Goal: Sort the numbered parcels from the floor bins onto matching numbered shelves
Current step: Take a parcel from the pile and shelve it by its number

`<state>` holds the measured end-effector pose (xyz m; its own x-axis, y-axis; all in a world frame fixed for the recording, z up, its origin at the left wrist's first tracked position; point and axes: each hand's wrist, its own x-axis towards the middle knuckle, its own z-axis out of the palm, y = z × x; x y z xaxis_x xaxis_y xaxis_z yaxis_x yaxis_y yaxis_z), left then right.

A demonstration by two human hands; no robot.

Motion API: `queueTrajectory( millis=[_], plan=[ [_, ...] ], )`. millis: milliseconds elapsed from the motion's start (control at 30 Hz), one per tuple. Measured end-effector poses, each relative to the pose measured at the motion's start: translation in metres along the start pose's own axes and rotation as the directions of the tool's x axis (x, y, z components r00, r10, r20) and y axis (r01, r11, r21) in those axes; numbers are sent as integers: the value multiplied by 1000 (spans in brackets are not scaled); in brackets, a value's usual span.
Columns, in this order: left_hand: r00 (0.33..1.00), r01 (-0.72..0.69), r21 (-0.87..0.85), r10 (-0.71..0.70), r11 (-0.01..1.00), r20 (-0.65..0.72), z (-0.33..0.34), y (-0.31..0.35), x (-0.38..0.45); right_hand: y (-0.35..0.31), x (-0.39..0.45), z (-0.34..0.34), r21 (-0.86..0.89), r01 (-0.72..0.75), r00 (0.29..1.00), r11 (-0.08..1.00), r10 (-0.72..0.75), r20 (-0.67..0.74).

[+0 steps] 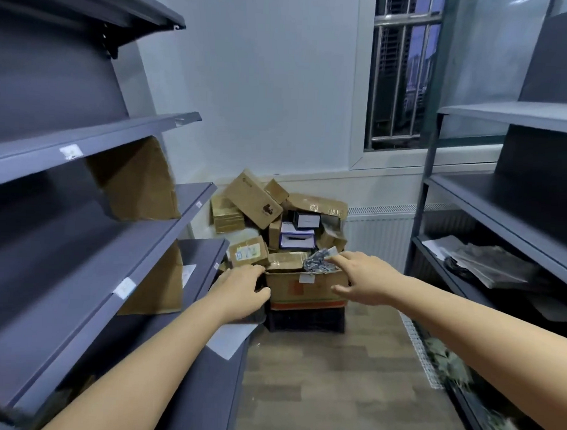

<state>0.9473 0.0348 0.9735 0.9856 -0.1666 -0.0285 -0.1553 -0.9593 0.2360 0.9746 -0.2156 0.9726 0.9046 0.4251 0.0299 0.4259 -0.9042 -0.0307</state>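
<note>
Both hands reach fwd toward the parcel pile at the far end of the aisle. Left hand [241, 289]: fingers loosely curved, thumb out to the right, spread wide; it sits at the left edge of the front carton [305, 284], tips near or on that corner, but contact can't be confirmed and it has no clear hold on anything. Right hand [365, 277]: fingers extended and relaxed, index stretched over the carton's top right corner, just by or touching a crumpled grey poly bag [319, 262] lying on top; thumb hangs below, in front of the carton's right side. Nothing gripped on that side either.

The front carton is brown w/ a white label, stacked on a red-edged layer over a dark crate [307, 320] on the floor. Behind and above it: heap of cardboard parcels [254, 197], tilted at odd angles, plus a few small white/dark boxes [302, 230] in the middle. Pile sits against the back wall under the barred window [401, 74].

Room: narrow wood-look floor [328, 377] strip between two grey shelf units. Left shelving [95, 144] juts close beside the left forearm, shelf lips carry small white labels, two brown boxes already stand on its tiers. Right shelving [501, 203] runs just beside the right forearm; papers and a dark item lie on a lower tier. Open floor lies directly below the arms.
</note>
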Motion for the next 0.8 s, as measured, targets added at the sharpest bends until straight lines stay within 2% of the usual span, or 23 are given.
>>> queueTrajectory(
  millis=[267,433,633,800],
  plan=[
    [997,-23,24,25,999,-70,-24,4,189,94,170,-9,-98,81,996,992,-84,-26],
    [998,-63,110,65,992,-15,-23,0,277,131,249,0,-163,125,992,979,-124,16],
    [994,-111,110,110,988,16,-8,-18,395,177,340,21,-133,94,995,987,-90,34],
    [988,-152,125,147,981,47,0,-56,499,217,431,40,-125,3,999,992,3,52]
  ],
)
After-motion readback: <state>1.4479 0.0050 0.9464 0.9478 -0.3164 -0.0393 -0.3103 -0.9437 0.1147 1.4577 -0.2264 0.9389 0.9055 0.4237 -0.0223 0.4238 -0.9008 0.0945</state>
